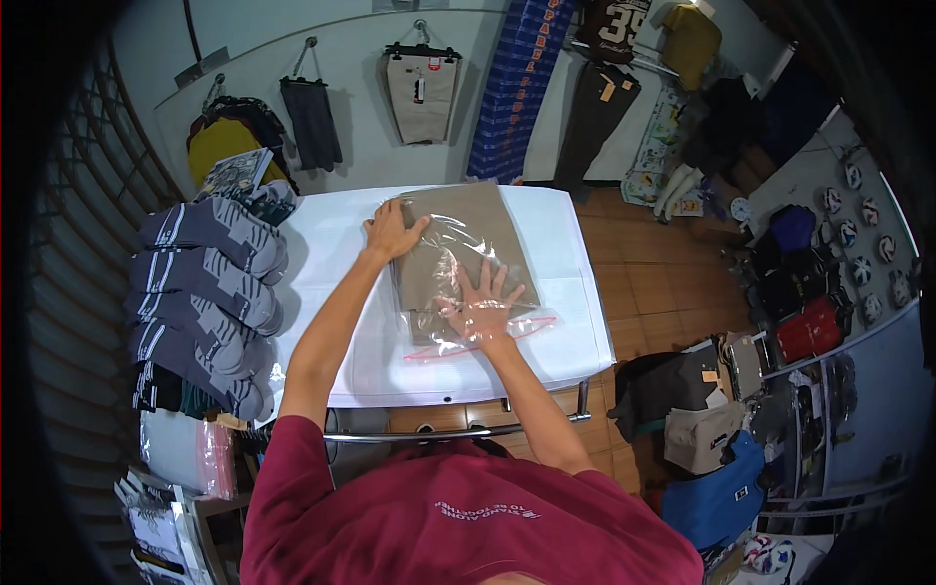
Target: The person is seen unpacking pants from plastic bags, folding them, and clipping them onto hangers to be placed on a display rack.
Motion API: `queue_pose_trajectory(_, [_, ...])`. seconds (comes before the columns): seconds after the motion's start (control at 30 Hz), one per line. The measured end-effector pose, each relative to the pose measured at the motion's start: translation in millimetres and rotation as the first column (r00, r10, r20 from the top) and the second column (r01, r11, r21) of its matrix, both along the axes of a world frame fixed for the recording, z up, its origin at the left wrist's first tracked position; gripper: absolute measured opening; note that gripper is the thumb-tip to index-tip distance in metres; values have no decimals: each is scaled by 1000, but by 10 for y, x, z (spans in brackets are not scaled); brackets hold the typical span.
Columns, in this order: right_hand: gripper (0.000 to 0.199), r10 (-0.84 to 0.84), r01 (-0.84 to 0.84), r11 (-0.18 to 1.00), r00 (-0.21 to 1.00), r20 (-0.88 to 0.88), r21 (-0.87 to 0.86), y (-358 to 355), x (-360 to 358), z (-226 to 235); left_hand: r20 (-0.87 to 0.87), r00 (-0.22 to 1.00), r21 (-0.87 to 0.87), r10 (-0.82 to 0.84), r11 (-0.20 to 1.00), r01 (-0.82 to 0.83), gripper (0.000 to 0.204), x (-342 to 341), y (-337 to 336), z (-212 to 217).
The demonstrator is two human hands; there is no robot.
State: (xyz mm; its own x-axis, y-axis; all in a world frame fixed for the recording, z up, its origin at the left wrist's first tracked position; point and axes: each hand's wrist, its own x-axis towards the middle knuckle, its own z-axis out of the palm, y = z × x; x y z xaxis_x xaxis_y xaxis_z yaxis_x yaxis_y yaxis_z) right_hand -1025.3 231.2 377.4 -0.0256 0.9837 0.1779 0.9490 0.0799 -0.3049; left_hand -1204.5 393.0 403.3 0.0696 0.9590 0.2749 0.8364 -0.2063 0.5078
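**Both hands flat on bagged tan garment, white table**

Folded tan garment (458, 249) sat inside a clear plastic bag (468, 292) w/ a red strip along its open mouth, lying approx mid-table on the white table (331, 292). Bag mouth faced the person, near the table's near edge.

L hand (390, 232): on the garment's far-left corner, fingers curled over the edge, thumb out to the right. Looked like a light grip/press on that corner; couldn't tell if it was under or over the plastic.

R hand (485, 297): fingers spread wide, palm down, pressing flat on the bag near its mouth end. Not gripping anything, just flat on the plastic.

Arms bare, red-maroon t-shirt (458, 517) at the bottom of the view.

Around it:
- Stack of folded grey/white patterned garments (205, 292) on the table's left side, touching its edge, well apart from the hands.
- Shorts on hangers (419, 88) on the wall behind the table, dark pair to their left.
- Blue stack of boxes (512, 88) against the wall, right of the hangers.
- Bags and a red case (809, 327) on the right, off the table.
- Metal rail (468, 432) under the table's near edge.
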Motion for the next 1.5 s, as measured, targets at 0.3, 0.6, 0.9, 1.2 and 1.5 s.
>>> queue_pose_trajectory(0.3, [75, -52, 51, 998, 998, 47, 25, -115, -39, 67, -235, 972, -321, 18, 942, -95, 85, 27, 296, 142])
queue_pose_trajectory(0.6, [75, -96, 96, 994, 995, 11, -45, -787, -166, 166, -288, 957, -337, 24, 933, -125, 82, 97, 221, 118])
queue_pose_trajectory(0.9, [72, -122, 125, 987, 992, 39, -100, -1255, -225, 319, -274, 961, -335, 31, 934, -126, 79, 85, 306, 86])
queue_pose_trajectory(1.2, [55, 2, -42, 988, 966, -257, -151, -1402, 130, 734, 214, 973, -70, 82, 995, -68, 74, -132, 206, -292])
queue_pose_trajectory(1.5, [30, 24, 121, 979, 731, -682, 163, 316, 1068, 368, 405, 894, -147, 191, 979, -143, 36, -560, -329, -666])
